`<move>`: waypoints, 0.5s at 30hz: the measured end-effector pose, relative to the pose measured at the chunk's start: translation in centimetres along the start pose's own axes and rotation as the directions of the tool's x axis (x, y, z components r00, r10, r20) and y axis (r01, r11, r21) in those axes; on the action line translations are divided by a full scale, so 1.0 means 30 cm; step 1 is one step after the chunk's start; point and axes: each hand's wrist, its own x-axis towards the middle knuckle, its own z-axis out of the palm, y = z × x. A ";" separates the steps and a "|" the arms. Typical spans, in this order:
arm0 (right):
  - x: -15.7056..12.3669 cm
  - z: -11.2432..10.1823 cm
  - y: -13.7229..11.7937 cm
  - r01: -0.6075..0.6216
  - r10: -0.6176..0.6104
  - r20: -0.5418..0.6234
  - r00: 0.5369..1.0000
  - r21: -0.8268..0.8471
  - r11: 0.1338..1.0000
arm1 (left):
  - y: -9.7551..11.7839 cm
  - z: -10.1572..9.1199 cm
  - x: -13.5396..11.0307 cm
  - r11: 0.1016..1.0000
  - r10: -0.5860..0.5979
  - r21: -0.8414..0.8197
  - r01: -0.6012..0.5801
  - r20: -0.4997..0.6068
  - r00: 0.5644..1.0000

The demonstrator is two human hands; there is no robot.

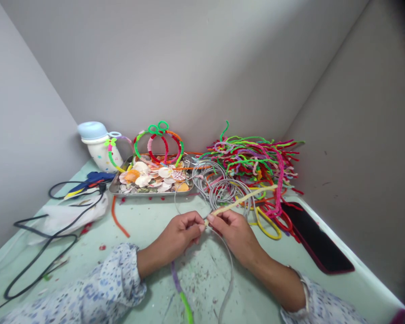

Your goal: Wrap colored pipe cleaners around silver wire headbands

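Note:
My left hand [178,236] and my right hand [234,234] meet over the middle of the pale green table [148,220]. Both pinch at one spot where a cream pipe cleaner [246,198] meets a thin grey metal hairband [227,265]. The pipe cleaner runs up and to the right from my right fingers. The hairband curves down between my wrists. A purple and green pipe cleaner [182,294] lies on the table under my left wrist.
A steel tray of seashells [151,177] stands behind, with decorated hairbands [162,141] leaning on the wall. Bare grey hairbands [219,184] and a heap of coloured pipe cleaners [256,157] lie right. A phone [313,240], a glue gun [91,180], black cables [47,240], a white-blue container [97,144].

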 end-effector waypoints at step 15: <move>0.012 0.004 -0.003 -0.049 0.053 0.081 0.995 -0.055 0.997 | -0.011 0.005 -0.001 1.000 0.003 0.023 -0.002 -0.038 0.999</move>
